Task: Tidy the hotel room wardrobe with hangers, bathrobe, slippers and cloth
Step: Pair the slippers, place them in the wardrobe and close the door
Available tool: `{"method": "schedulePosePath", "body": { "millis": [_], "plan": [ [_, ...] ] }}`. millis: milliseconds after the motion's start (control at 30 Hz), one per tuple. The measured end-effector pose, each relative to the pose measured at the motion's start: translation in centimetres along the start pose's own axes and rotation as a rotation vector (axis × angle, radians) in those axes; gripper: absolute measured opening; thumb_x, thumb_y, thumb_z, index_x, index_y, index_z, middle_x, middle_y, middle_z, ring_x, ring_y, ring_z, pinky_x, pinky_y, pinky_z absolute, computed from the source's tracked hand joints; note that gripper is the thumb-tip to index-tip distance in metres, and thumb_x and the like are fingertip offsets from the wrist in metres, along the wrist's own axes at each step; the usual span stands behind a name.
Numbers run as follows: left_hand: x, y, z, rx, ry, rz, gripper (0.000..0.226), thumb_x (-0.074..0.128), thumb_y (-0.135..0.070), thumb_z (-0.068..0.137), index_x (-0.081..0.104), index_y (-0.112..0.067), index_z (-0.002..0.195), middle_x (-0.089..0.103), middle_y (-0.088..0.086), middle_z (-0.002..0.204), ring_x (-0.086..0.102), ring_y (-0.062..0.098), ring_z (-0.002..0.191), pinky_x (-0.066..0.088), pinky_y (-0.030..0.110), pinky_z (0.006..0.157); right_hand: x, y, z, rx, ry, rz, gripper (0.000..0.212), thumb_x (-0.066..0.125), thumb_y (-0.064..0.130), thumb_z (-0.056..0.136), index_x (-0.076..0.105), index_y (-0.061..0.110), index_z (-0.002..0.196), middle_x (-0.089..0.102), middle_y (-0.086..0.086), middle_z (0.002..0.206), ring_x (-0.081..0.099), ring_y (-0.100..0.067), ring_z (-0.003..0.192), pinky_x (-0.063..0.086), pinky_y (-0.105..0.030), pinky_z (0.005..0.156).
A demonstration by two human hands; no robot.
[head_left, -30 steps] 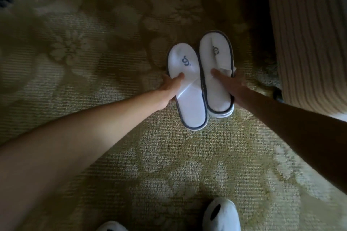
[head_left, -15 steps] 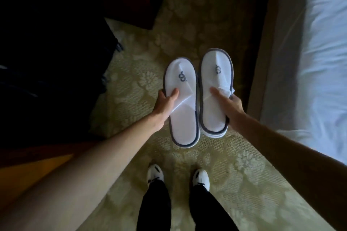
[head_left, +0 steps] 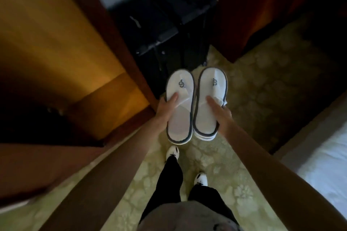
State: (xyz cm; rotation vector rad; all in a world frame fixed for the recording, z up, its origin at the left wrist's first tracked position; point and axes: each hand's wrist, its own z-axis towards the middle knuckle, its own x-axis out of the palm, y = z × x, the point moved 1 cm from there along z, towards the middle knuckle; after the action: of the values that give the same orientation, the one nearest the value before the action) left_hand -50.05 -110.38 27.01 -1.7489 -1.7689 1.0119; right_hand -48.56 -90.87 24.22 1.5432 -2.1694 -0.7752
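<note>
White hotel slippers, the left slipper [head_left: 179, 107] pinched in the left hand [head_left: 166, 108] and the right slipper [head_left: 210, 102] in the right hand [head_left: 220, 113], are hanging level above the carpet [head_left: 262, 84], likely needing paired, toes-aligned placement in the wardrobe [head_left: 62, 73].

Hotel bedroom, carpeted. Evidence: white disposable slippers [head_left: 197, 103] with dark piping and an embroidered monogram, centre frame; pale green floral-patterned carpet [head_left: 253, 84] underfoot; corner of a bed with white linen [head_left: 323, 170] at 4 o'clock; black suitcases [head_left: 165, 24] standing against a pale wall at 12 o'clock. Also: yellow-lit wooden cabinetry [head_left: 56, 52] with dark brown frame at 9 to 10 o'clock; dark reddish panel [head_left: 253, 5] at 1 o'clock.
</note>
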Motion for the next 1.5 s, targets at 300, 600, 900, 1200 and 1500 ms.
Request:
{"method": "schedulePosePath", "body": {
  "millis": [300, 600, 900, 1200, 1500],
  "plan": [
    [-17.7, 5.2, -5.4, -0.112, -0.365, -0.392, 0.054, 0.061, -0.042, 0.097, 0.05, -0.013, 0.141, 0.059, 0.003, 0.128, 0.061, 0.015, 0.086, 0.047, 0.023, 0.061, 17.4, -3.3, -6.3, 0.0, 0.354, -0.317, 0.07, 0.083, 0.053, 0.071, 0.055, 0.017, 0.125, 0.068, -0.007, 0.114, 0.069, -0.027, 0.097, 0.06, -0.042, 0.079],
    [-34.2, 7.3, -1.8, -0.13, -0.493, -0.436, 0.057, 0.066, -0.046, 0.093, 0.05, -0.01, 0.134, 0.063, 0.004, 0.104, 0.063, 0.015, 0.077, 0.049, 0.024, 0.05, 35.0, -6.5, -6.8, 0.016, 0.441, -0.529, 0.117, 0.084, 0.076, 0.042, 0.05, 0.023, 0.141, 0.061, -0.006, 0.133, 0.066, -0.028, 0.108, 0.059, -0.042, 0.088],
    [-41.3, 7.8, 10.0, -0.077, -0.495, -0.34, 0.059, 0.052, -0.056, 0.097, 0.039, -0.017, 0.139, 0.058, 0.003, 0.112, 0.063, 0.015, 0.08, 0.049, 0.022, 0.045, 47.1, -5.7, -1.2, -0.286, 0.278, -0.604, 0.073, 0.075, 0.054, 0.081, 0.053, 0.012, 0.137, 0.059, 0.0, 0.133, 0.059, -0.021, 0.117, 0.051, -0.035, 0.096],
    [-40.5, 14.0, 33.0, 0.021, -0.592, -0.309, 0.053, 0.059, -0.048, 0.096, 0.03, -0.013, 0.122, 0.051, -0.003, 0.106, 0.059, 0.023, 0.102, 0.054, 0.042, 0.087, 56.1, -8.3, 19.4, -0.644, 0.243, -0.686, 0.078, 0.071, 0.045, 0.089, 0.032, 0.015, 0.15, 0.044, -0.005, 0.147, 0.051, -0.028, 0.128, 0.04, -0.022, 0.089],
    [-41.4, 29.6, 60.1, 0.04, -0.628, -0.349, 0.083, 0.069, -0.073, 0.075, 0.047, -0.01, 0.125, 0.065, 0.006, 0.105, 0.067, 0.019, 0.085, 0.054, 0.033, 0.063, 66.0, -18.3, 43.4, -0.699, 0.241, -0.671, 0.07, 0.076, 0.042, 0.085, 0.043, 0.01, 0.138, 0.06, 0.0, 0.12, 0.059, -0.018, 0.106, 0.042, -0.025, 0.078]
  ]
}}
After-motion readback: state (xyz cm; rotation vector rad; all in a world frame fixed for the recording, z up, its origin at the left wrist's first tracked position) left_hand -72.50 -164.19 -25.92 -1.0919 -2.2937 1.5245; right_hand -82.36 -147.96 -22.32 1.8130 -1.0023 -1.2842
